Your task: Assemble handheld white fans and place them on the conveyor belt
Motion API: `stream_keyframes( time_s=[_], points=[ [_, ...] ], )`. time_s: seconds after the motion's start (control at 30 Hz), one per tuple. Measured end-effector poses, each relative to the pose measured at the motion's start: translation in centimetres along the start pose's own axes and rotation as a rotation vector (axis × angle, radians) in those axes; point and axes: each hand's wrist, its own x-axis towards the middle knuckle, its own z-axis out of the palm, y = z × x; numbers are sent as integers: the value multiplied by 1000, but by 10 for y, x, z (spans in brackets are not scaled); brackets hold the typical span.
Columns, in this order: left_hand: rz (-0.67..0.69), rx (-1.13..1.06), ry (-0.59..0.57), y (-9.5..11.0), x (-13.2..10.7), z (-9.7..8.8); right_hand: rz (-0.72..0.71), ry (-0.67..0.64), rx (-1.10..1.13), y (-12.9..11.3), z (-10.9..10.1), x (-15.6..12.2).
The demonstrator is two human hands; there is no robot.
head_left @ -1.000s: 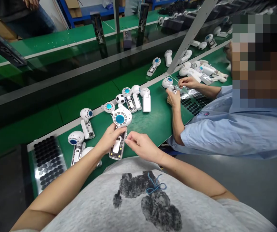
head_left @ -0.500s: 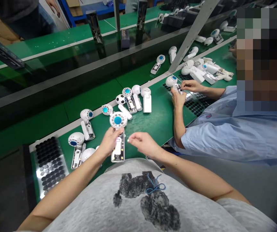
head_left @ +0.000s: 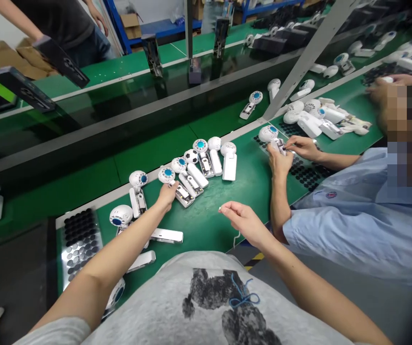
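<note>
The left hand (head_left: pixel 167 195) rests on a white handheld fan (head_left: pixel 183 195), its grip unclear, while the right hand (head_left: pixel 243 221) pinches its fingertips together above the green worktop (head_left: pixel 206 230).

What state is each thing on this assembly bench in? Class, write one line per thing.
Person's left hand: down on the fans, fingers over a unit.
Person's right hand: raised above the green mat, fingertips pinched together.
White handheld fan: lying on the mat at the left hand, blue hub showing.
White fan handle: lying flat, no fan head attached.
Sheet of black round pads: partly used, bare silver patches showing.
Co-worker's hands: both on a fan, held off the mat.
</note>
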Motion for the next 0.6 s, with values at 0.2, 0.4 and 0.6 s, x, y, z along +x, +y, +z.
stream_keyframes(
  time_s=[0.2,0.4,0.6],
  points=[
    [59,251,99,35,4,-78,20,-5,35,-4,1,-1],
    [-80,451,306,24,26,-130,-33,-41,69,-6,17,1],
    [109,122,106,20,5,-124,-86,-28,28,-17,35,-7]
  ],
)
